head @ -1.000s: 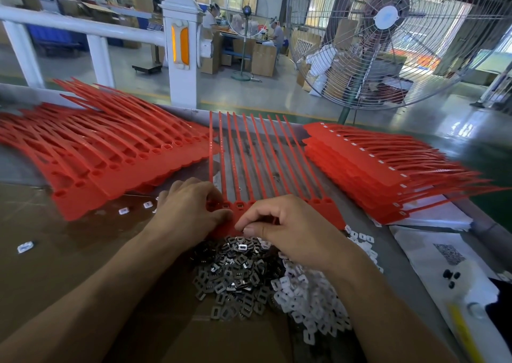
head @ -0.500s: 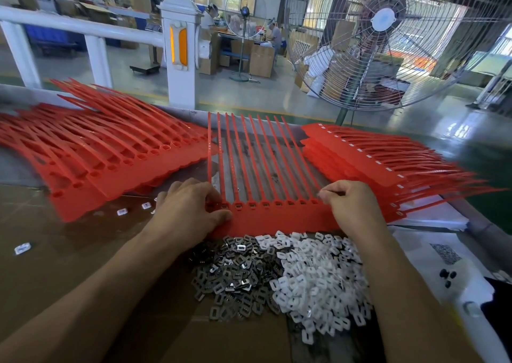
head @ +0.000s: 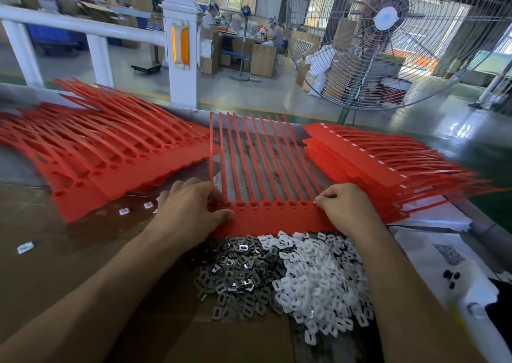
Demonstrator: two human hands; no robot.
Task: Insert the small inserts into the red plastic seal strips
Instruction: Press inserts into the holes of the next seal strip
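Note:
A red seal strip sheet (head: 273, 218) with several long tails pointing away lies flat in front of me. Its row of sockets (head: 266, 204) shows inserts in them. My left hand (head: 191, 210) grips the sheet's left end, thumb on the band and fingers curled over the first sockets. My right hand (head: 346, 210) pinches the sheet's right end at the last socket. Just below the sheet lie a heap of metal inserts (head: 235, 274) and a heap of white plastic inserts (head: 318, 279).
A fanned stack of red sheets (head: 105, 154) fills the left, another stack (head: 374, 163) the right. A few loose white inserts (head: 124, 211) lie on the brown cardboard. White paper (head: 432, 254) lies at the right. A large fan (head: 388, 30) and a white rail post (head: 181, 49) stand behind.
My right hand left the sheet's left sockets beside my left hand and moved to the sheet's right end, uncovering the white inserts. My left hand has stayed put.

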